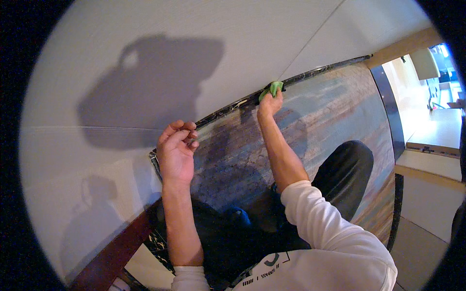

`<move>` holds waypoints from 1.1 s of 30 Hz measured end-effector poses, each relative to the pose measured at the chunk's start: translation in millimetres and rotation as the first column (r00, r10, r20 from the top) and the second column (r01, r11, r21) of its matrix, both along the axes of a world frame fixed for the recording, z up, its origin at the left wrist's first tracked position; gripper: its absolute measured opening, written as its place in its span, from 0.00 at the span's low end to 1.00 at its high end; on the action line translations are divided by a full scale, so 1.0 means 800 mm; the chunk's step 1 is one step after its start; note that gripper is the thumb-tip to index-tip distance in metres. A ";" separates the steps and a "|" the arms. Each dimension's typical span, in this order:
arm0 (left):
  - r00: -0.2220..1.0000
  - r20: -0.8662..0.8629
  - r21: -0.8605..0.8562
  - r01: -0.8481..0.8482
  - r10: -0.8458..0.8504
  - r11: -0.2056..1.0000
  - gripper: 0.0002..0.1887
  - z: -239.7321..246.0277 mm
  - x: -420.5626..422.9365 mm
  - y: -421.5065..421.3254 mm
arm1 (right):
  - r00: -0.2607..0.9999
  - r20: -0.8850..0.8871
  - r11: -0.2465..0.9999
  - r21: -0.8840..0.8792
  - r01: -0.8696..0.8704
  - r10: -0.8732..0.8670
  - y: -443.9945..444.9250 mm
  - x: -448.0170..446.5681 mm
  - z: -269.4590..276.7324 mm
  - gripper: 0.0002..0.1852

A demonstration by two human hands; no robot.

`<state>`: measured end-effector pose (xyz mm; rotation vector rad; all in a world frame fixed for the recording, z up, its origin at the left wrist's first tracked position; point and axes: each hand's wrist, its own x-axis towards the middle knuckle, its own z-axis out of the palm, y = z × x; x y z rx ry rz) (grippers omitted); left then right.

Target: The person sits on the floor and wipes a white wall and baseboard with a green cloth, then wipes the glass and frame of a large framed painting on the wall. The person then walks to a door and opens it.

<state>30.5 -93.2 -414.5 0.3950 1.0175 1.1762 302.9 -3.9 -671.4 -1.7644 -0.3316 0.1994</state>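
Note:
My right hand [270, 104] grips a crumpled green cloth [276, 87] and presses it to the black marbled skirting strip [309, 74], where the strip meets a pale wall [251, 47]. A vertical seam in the wall comes down just above the cloth. Raised near the wall corner, my left hand [177, 152] has its palm up and its fingers loosely curled and apart, with nothing visible in them. Under both arms lies a mottled blue, grey and brown floor [240, 160]. My bent knee [346, 167] in dark trousers is to the right.
A dark threshold strip [389, 109] borders the floor at the right, beside a doorway into a brighter room. Near it lies a flat pale board or box [435, 127]. A dark red wooden board [109, 251] runs along the left wall. My shadow falls across the wall.

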 end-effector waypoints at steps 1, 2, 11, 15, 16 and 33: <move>1.000 0.003 0.003 -0.022 0.022 1.000 0.11 0.000 -0.004 0.000 | 0.990 0.143 0.990 -0.142 0.021 0.000 0.006 -0.013 0.005 0.25; 1.000 0.021 0.007 -0.008 0.008 1.000 0.11 -0.009 -0.007 0.001 | 0.988 0.151 0.993 -0.118 -0.014 0.032 0.007 -0.032 -0.001 0.28; 1.000 0.019 0.010 -0.004 0.004 1.000 0.11 -0.015 -0.022 -0.004 | 0.890 0.123 0.894 -0.160 -0.419 0.440 -0.085 -0.277 0.032 0.21; 0.999 0.012 0.007 -0.050 0.049 0.999 0.09 -0.005 -0.024 -0.005 | 0.863 -0.102 0.865 -0.039 -0.500 0.494 -0.113 -0.277 0.022 0.18; 0.997 -0.009 -0.010 -0.080 0.080 0.997 0.08 -0.002 -0.026 -0.006 | 0.843 -0.270 0.871 -0.033 -0.490 0.465 -0.120 -0.267 0.017 0.18; 0.867 0.084 0.010 -0.493 0.491 0.870 0.11 -0.022 -0.104 -0.027 | 0.773 -0.620 0.859 -0.317 -0.403 0.134 -0.063 -0.381 -0.065 0.21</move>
